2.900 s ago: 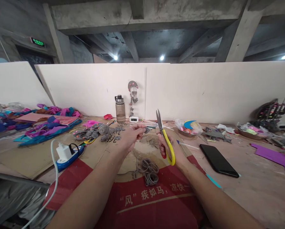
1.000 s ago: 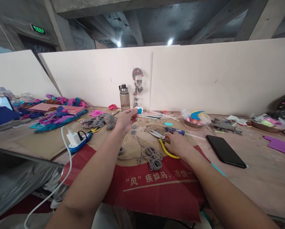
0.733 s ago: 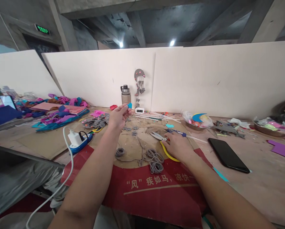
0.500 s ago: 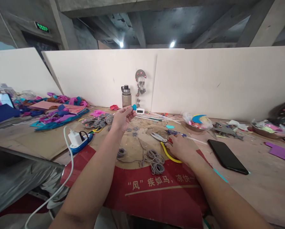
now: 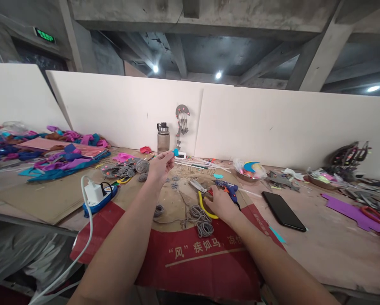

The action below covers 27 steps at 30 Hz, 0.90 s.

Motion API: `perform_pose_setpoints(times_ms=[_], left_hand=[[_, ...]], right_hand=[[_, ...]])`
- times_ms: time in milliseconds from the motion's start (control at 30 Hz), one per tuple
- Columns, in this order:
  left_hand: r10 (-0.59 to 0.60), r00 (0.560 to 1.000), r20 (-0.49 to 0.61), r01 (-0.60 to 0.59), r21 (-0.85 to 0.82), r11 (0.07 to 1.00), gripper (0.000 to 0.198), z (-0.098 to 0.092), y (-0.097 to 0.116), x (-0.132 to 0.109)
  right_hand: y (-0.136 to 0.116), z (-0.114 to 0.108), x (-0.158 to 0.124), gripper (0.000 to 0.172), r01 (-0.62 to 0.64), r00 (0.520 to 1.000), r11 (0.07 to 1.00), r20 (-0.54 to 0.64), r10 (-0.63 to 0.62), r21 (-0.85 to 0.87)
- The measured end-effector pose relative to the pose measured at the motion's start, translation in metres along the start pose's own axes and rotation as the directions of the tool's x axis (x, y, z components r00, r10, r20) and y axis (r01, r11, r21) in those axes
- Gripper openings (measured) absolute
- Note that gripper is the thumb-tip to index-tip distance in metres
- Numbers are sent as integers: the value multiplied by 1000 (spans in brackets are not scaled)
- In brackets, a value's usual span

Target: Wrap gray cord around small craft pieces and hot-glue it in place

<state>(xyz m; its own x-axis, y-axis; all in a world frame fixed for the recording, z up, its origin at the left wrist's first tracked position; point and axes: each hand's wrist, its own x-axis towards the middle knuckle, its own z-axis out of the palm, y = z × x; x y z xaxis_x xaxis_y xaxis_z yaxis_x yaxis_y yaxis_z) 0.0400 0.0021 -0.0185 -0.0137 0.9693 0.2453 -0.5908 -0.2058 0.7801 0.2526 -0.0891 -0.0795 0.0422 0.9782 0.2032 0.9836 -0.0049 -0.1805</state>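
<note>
My left hand [image 5: 161, 166] is raised over the far part of the work area, thumb and fingers pinching a small round blue piece [image 5: 176, 152]. Low over the table, my right hand [image 5: 221, 202] has its fingers curled at the red handles of a pair of scissors [image 5: 197, 185], whose blades point away to the left. Yellow-handled pliers [image 5: 202, 206] lie against that hand, their head hidden. Just beyond it rests a blue glue gun [image 5: 230, 188]. Coils of grey cord [image 5: 202, 218] lie nearer to me, between my forearms.
A black phone [image 5: 283, 210] lies on the right. Behind my left hand stand a water bottle [image 5: 163, 137] and a grey hanging ornament [image 5: 183, 112] against the white board. A power strip [image 5: 102, 199] with a white cable sits left. A bowl [image 5: 249, 174] holds scraps.
The view has turned a little to the right, so things appear farther left. My left hand still pinches the blue piece. My right hand shows slightly nearer, and more of the glue gun is visible.
</note>
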Motion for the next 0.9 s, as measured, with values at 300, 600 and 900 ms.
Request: perform_pose_setpoints(times_ms=[300, 600, 900], left_hand=[[-31, 998, 63, 37, -101, 994, 23, 3, 2, -1], [116, 993, -26, -119, -223, 968, 18, -9, 25, -2], [89, 996, 1, -89, -62, 994, 24, 3, 11, -7]], right_hand=[[0, 5, 14, 37, 41, 999, 989, -22, -44, -143], [-43, -33, 33, 25, 312, 940, 946, -115, -321, -92], [-129, 26, 80, 7, 427, 902, 821, -121, -414, 379]])
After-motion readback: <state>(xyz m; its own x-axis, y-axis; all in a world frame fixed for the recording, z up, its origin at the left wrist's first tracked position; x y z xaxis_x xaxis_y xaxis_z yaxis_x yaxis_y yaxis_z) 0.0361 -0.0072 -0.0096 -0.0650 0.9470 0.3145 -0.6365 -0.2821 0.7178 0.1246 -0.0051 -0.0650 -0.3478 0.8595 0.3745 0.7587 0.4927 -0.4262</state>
